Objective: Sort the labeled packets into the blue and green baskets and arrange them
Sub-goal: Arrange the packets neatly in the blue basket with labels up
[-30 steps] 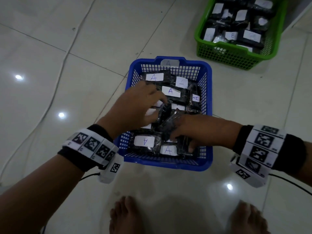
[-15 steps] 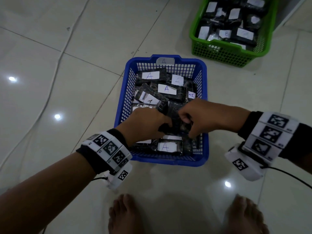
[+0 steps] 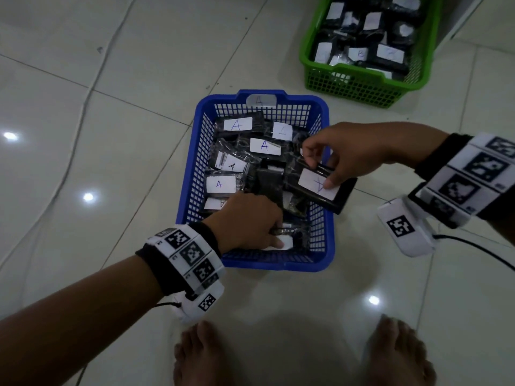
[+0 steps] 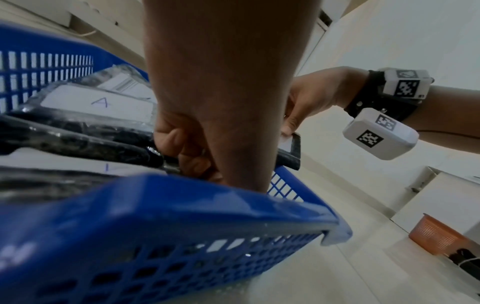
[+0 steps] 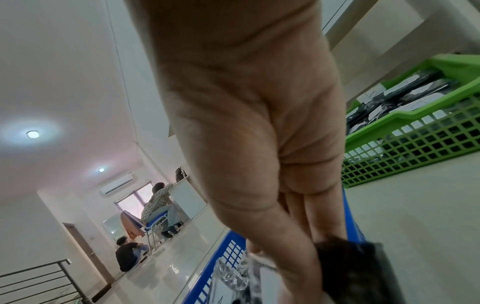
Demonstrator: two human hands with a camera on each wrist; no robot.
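Note:
A blue basket [image 3: 189, 174] tagged "A" stands on the floor, full of black packets with white "A" labels [image 3: 237, 125]. My right hand [image 3: 331, 165] pinches one such labelled packet [image 3: 320, 189] and holds it tilted over the basket's right rim. My left hand [image 3: 250, 221] reaches into the near end of the basket; in the left wrist view its fingers [image 4: 182, 144] curl round a dark packet [image 4: 145, 152]. The green basket [image 3: 362, 84] at the far right holds more labelled black packets.
White cables [image 3: 80, 118] run across the tiled floor on the left. My bare feet [image 3: 203, 355] stand just before the blue basket. An orange basket [image 4: 436, 236] sits off to the right. Other people sit in the far room [image 5: 155, 205].
My right hand has lifted a labelled packet out of the pile and moved it to the basket's right rim. My left hand has dropped towards the basket's near end.

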